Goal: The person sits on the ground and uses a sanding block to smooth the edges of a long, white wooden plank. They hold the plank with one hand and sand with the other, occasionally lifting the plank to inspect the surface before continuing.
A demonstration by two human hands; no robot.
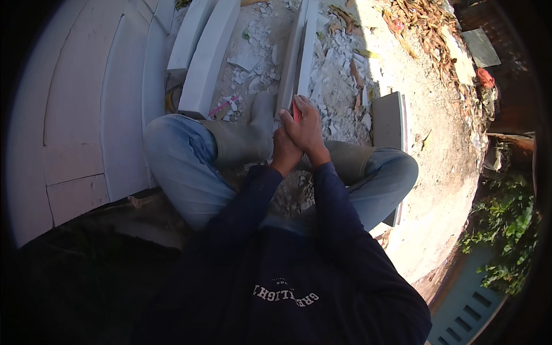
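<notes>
My right hand (309,129) is closed around a narrow red object (296,111), mostly covered by the fingers. Its kind cannot be made out. Crossed beneath the right hand is my left hand (284,145), with its fingers hidden, so its hold does not show. Both hands are at the near end of a long pale grey bar (290,69), which points away from me between my boots. A second whitish strip (308,47) runs close along its right side, with a dark gap between them.
Two thick pale beams (209,64) (186,41) lie to the left, near a wall of pale panels (77,95). Broken white chips (254,73) litter the ground. A grey slab (388,120) stands by my right knee. Dry leaves (422,26) are heaped at the far right.
</notes>
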